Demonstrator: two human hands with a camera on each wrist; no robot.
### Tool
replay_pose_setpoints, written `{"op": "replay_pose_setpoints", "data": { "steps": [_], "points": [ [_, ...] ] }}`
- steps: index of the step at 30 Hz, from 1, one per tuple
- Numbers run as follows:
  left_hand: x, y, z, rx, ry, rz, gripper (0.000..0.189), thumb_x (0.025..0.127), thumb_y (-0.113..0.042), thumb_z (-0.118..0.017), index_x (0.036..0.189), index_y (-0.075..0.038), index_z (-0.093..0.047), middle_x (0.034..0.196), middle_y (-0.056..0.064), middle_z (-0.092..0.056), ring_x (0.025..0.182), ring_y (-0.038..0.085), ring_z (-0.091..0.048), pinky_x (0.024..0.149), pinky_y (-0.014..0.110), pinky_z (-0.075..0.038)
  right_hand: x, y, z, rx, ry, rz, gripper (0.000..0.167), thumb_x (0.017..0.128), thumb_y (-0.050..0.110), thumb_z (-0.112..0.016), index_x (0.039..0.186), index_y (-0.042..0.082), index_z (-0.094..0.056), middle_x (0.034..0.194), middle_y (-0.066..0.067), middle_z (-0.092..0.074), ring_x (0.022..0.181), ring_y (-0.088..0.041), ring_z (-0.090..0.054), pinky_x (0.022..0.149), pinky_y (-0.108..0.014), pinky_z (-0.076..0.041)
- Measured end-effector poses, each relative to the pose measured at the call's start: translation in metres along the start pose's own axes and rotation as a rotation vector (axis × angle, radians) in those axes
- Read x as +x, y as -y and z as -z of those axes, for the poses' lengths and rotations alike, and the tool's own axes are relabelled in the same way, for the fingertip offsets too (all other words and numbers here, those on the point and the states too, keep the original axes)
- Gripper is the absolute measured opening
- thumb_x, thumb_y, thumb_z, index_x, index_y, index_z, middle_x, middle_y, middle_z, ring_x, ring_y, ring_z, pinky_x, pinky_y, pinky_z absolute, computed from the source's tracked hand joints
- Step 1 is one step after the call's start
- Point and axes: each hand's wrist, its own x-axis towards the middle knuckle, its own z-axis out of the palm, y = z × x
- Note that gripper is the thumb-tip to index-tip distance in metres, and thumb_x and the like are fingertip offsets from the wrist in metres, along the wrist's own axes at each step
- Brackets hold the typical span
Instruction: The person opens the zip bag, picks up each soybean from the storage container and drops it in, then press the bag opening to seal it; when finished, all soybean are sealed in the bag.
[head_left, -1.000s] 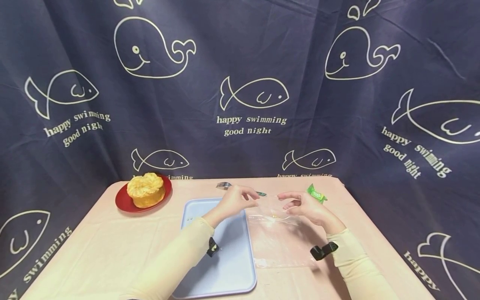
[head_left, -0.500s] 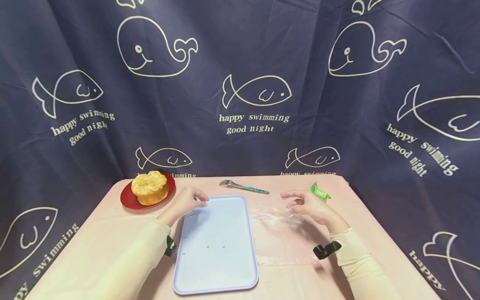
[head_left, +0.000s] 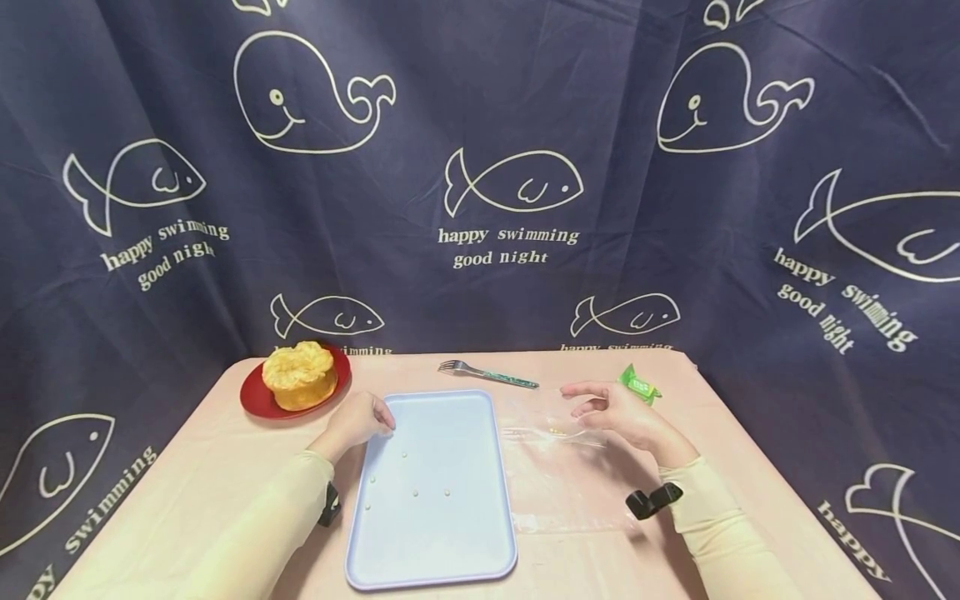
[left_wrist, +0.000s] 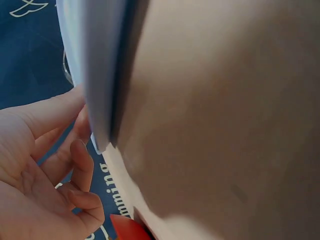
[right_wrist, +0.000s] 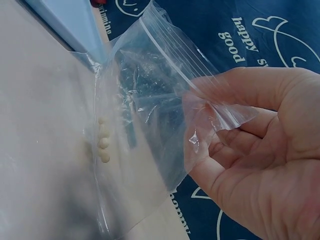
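Observation:
My left hand (head_left: 360, 419) reaches down at the far left corner of the pale blue tray (head_left: 457, 546). In the left wrist view the thumb and forefinger dip behind the tray's rim (left_wrist: 97, 75), so their tips are hidden and I cannot tell what is between them. Several small pale round beans, one of them a bean (head_left: 416, 493) near the middle, lie scattered on the tray. My right hand (head_left: 626, 421) pinches the edge of a clear zip bag (right_wrist: 150, 115) near its mouth. A few beans (right_wrist: 103, 142) show in the bag.
A red plate (head_left: 255, 400) with a round yellow cake (head_left: 300, 379) stands at the back left. Behind the tray lies a fork (head_left: 487, 373) with a patterned handle. A green wrapped packet (head_left: 639, 385) is just beyond the right hand.
My left hand has swung left from near the bag to the tray's far left corner and lowered, covering beans seen there before. The right hand has stayed on the bag.

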Motion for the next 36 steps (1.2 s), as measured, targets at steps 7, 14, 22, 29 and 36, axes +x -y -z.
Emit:
{"op": "replay_pose_setpoints", "data": {
  "steps": [7,14,22,29,36],
  "points": [
    [0.001,0.003,-0.004,0.007,-0.019,0.001,0.015,0.077,-0.001,-0.083,0.071,-0.013,-0.075,0.072,-0.004,-0.071,0.068,0.012,-0.056,0.069,0.033,-0.048,0.001,-0.001,0.000,0.009,0.009,0.010,0.057,0.085,-0.014,-0.064,0.139,-0.017,-0.047,0.142,-0.039,-0.044,0.113,-0.047,-0.060,0.084,-0.030,-0.057],
    [0.009,-0.021,-0.001,-0.153,-0.052,-0.129,0.007,0.082,-0.002,-0.081,0.079,-0.007,-0.077,0.079,-0.001,-0.073,0.071,0.012,-0.059,0.065,0.031,-0.049,0.002,0.003,-0.001,0.017,0.004,-0.003,0.057,0.085,-0.013,-0.064,0.139,-0.017,-0.047,0.141,-0.037,-0.046,0.114,-0.050,-0.058,0.085,-0.030,-0.056],
    [0.024,-0.103,-0.015,-0.241,-0.102,-0.287,0.006,0.084,-0.014,-0.084,0.088,-0.017,-0.081,0.082,-0.009,-0.071,0.072,0.009,-0.058,0.064,0.027,-0.047,0.002,0.003,0.000,0.011,0.004,0.000,0.058,0.084,-0.013,-0.064,0.139,-0.016,-0.048,0.142,-0.039,-0.044,0.112,-0.040,-0.062,0.085,-0.030,-0.056],
    [0.039,-0.160,-0.041,-0.288,-0.083,-0.408,0.005,0.085,-0.013,-0.083,0.087,-0.018,-0.082,0.084,-0.011,-0.073,0.072,0.009,-0.058,0.064,0.026,-0.047,0.005,0.008,0.000,-0.005,-0.016,-0.007,0.057,0.083,-0.013,-0.064,0.138,-0.014,-0.051,0.137,-0.030,-0.053,0.108,-0.037,-0.064,0.082,-0.029,-0.057],
    [0.046,-0.180,-0.070,-0.193,-0.029,-0.487,0.007,0.085,-0.010,-0.083,0.088,-0.016,-0.082,0.088,-0.009,-0.076,0.082,0.011,-0.060,0.076,0.025,-0.047,0.003,0.007,-0.003,0.012,-0.005,-0.001,0.057,0.083,-0.013,-0.065,0.138,-0.016,-0.050,0.136,-0.028,-0.056,0.109,-0.040,-0.063,0.083,-0.030,-0.057]
  ]
}}
